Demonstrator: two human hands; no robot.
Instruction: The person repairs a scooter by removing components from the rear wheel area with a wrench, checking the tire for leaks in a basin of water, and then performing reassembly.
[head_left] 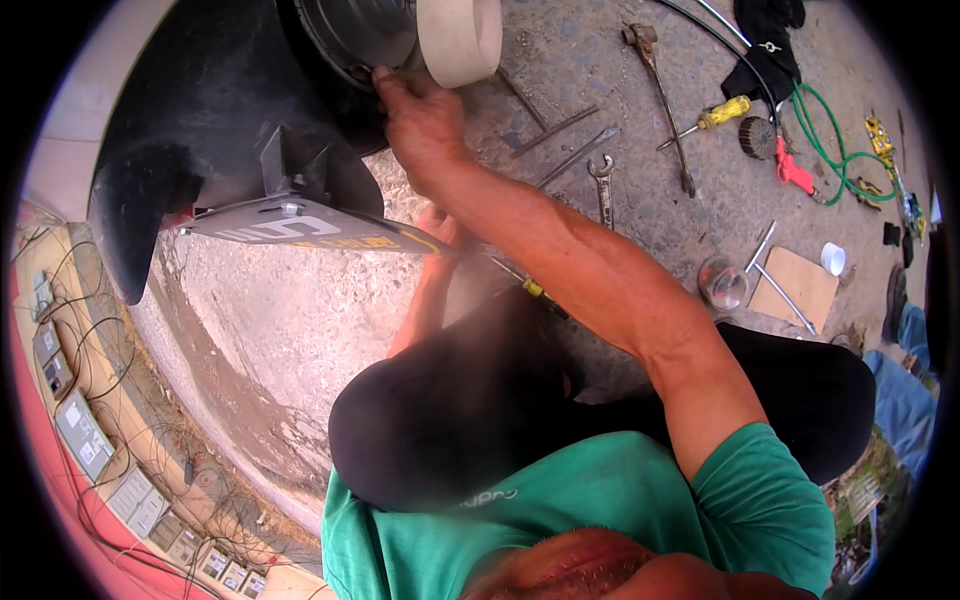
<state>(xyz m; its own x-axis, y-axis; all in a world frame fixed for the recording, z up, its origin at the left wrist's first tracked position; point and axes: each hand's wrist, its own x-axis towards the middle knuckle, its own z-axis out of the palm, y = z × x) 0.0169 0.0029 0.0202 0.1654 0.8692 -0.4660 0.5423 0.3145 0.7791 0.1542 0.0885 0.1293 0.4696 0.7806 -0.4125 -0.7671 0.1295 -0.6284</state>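
right hand (420, 120) on wheel hub (355, 35) | plate (310, 225) below hub | spanner (603, 185) on ground (600, 70), right of hand | screwdriver (715, 117) farther right

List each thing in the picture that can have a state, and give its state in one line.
Right hand: fingertips pressed on the wheel hub, holding nothing that shows.
Left hand: mostly hidden under the number plate, grip cannot be told.
Number plate: mounted, tilted.
Wrench: lying flat on the ground.
Yellow screwdriver: lying on the ground.
Glass jar: upright, open.
Green hose: loosely coiled.
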